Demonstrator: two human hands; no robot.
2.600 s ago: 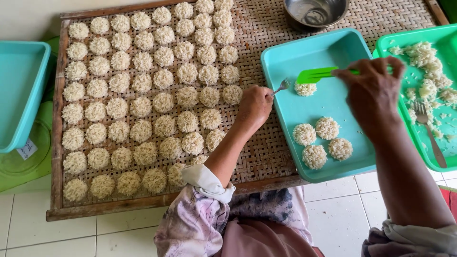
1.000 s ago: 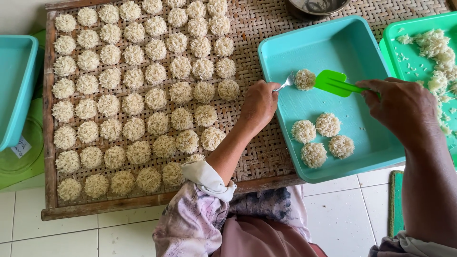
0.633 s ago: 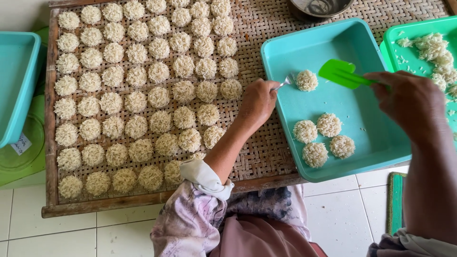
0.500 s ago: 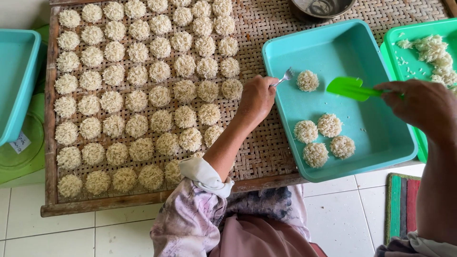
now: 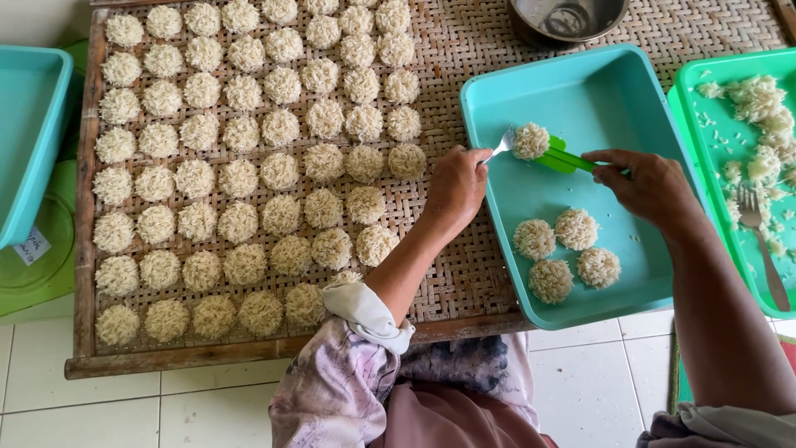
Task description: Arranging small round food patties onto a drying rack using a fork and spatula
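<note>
Over the teal tray, left fingers grasping a fork and right fingers grasping a green spatula flank a rice cake.

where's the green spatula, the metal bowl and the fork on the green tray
green spatula [image 5: 562,157], head view, on its blade
metal bowl [image 5: 568,18], head view, on its inside
fork [image 5: 764,249], head view, on its handle

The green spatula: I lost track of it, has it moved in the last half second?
Yes. The green spatula has slid left across the teal tray and now lies under the rice cake.
</note>
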